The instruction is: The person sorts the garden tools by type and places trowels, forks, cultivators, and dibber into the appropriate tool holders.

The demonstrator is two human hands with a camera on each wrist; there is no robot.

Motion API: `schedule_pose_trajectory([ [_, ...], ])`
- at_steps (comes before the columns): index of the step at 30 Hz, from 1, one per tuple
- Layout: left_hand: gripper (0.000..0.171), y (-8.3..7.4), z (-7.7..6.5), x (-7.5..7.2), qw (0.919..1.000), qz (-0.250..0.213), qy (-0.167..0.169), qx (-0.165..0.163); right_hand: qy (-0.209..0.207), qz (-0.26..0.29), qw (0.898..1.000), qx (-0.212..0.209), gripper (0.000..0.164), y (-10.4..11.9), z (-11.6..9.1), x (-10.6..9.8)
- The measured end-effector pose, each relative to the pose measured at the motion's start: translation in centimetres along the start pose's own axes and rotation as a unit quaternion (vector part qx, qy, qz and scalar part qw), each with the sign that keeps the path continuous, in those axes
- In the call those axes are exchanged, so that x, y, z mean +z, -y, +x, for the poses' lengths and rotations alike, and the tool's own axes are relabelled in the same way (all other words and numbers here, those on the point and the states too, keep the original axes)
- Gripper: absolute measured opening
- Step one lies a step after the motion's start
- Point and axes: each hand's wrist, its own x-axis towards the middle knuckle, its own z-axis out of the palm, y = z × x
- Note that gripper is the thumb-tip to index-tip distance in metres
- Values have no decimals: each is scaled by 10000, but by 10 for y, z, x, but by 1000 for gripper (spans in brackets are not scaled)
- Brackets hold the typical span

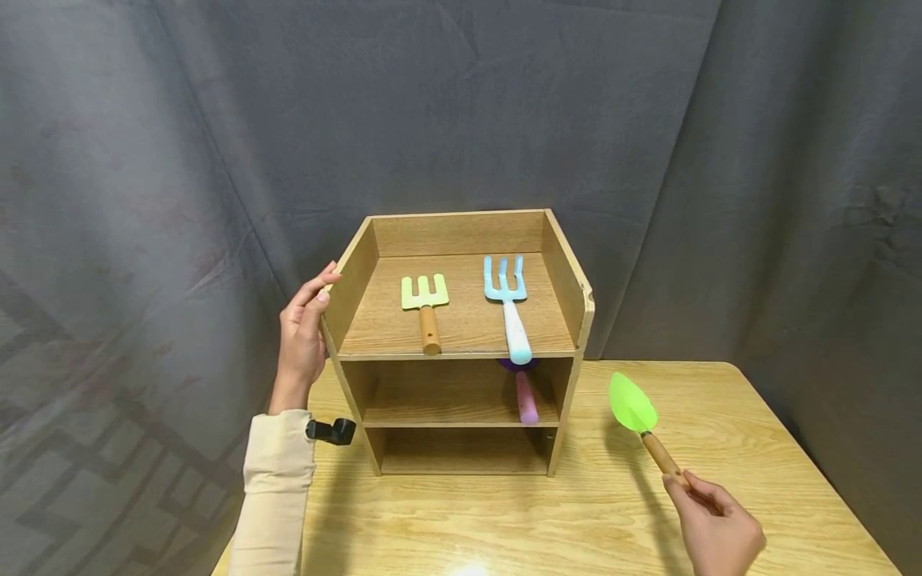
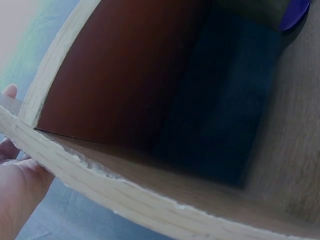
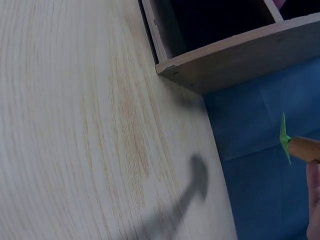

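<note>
My right hand (image 1: 716, 524) grips the wooden handle of a green hand trowel (image 1: 632, 402), its blade raised over the table to the right of a wooden shelf unit (image 1: 461, 354). My left hand (image 1: 302, 336) holds the unit's left side panel near the top edge. On the top shelf lie a light green hand fork (image 1: 425, 296) with a wooden handle and, to its right, a blue hand fork (image 1: 506, 288) with a white handle. A trowel with a pink handle (image 1: 527, 398) rests on the middle shelf at the right; most of its purple blade (image 2: 295, 14) is hidden in the head view.
The unit stands on a light wooden table (image 1: 461, 520). Its bottom shelf (image 1: 464, 450) is below the middle one. A grey curtain (image 1: 461, 104) hangs behind and at both sides. The trowel's shadow (image 3: 192, 182) falls on the table.
</note>
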Motion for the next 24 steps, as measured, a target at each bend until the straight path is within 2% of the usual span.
schedule_pose_trajectory([
  [5,26,-1,1,1,10000,-10,1,-28,-70,209,9995,210,24,5,-6,-2],
  [12,26,0,1,1,9999,-152,51,7,-96,1075,9937,317,19,11,-7,-7],
  [24,26,0,-1,0,9999,-115,4,-11,-131,856,9957,332,20,39,-16,-24],
])
